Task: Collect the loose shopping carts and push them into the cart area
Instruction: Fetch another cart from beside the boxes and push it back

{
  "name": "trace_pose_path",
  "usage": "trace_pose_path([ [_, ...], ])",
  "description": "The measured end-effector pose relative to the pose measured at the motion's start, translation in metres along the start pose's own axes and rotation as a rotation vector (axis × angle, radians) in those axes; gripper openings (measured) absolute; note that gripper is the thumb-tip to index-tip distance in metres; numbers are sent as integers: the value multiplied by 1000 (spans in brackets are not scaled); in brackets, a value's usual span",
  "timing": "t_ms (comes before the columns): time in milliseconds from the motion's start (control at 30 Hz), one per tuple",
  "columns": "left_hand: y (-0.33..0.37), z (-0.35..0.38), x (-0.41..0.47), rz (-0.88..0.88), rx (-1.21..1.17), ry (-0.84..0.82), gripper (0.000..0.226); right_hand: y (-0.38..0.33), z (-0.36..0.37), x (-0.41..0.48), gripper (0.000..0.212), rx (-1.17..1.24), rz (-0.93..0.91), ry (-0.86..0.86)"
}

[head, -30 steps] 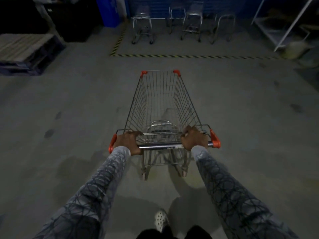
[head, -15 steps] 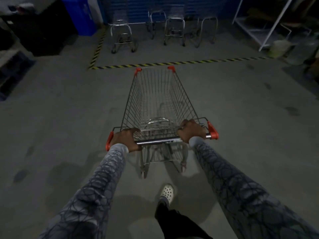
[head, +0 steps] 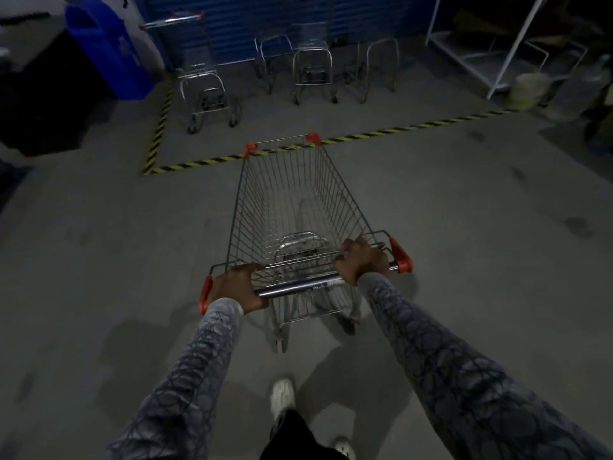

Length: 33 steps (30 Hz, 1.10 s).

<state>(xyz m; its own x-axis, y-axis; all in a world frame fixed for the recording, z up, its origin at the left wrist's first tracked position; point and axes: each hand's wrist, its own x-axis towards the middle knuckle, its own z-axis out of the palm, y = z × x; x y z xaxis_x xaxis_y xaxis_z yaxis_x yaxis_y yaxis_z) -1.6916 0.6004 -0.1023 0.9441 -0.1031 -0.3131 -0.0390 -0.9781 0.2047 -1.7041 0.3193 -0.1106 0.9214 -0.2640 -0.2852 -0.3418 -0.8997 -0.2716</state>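
The empty cart [head: 292,207], likely light-rolling, is gripped at its handle [head: 298,287] by left hand [head: 237,288] and right hand [head: 361,260].

The cart [head: 292,214] is held by its handle [head: 298,284] with the left hand [head: 237,287] and the right hand [head: 361,260]. Its front is seen at the striped line [head: 205,162].

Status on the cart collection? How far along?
Done: two carts, it seems, one and another, already stand inside the striped floor line by the blue wall.
In hand: the left hand and right hand grip the handle of an empty cart; its front appears level with the line.
Left: roll it in and park it with the others. Other loose carts: none visible.
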Motion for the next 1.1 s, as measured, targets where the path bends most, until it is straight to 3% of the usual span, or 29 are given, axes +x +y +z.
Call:
trace_pose_path([
  [300, 28, -64, 239, 115, 15, 38, 90, -36, -57, 203, 46, 45, 31, 74],
  [667, 100, -132, 528, 307, 110, -67, 97, -47, -123, 430, 37, 137, 254, 133],
  [867, 184, -185, 670, 444, 197, -82, 92, -29, -166, 562, 42, 157, 350, 168],
  [1100, 312, -221, 845, 557, 143, -122, 91, 37, -241, 741, 49, 82, 417, 170],
])
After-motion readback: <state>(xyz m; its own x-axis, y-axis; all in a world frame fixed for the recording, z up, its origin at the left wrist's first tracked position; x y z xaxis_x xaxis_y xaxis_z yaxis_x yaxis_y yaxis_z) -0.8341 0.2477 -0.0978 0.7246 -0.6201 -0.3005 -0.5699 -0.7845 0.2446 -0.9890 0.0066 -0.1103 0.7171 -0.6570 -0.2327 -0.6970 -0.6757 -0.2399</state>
